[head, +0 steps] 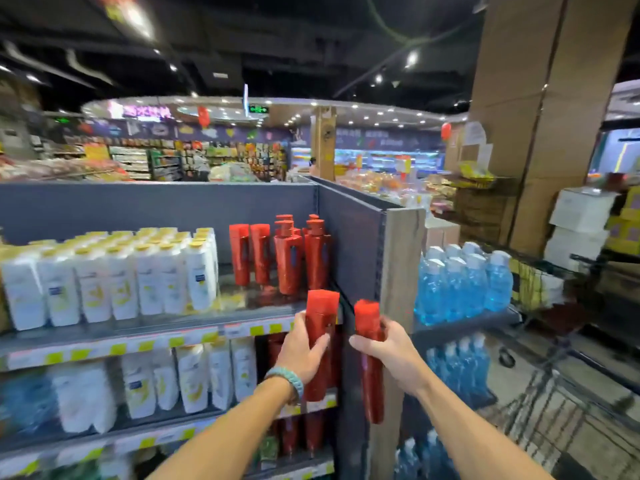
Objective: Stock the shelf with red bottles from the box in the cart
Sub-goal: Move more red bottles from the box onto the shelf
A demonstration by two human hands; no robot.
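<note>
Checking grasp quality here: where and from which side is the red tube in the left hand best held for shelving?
Around its mid-body, from the front, as the left hand holds the red tube now: it stands upright, cap end up, so the base stays free to set on the shelf.

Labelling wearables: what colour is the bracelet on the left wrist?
Light teal bracelet, seen in the head view.
</note>
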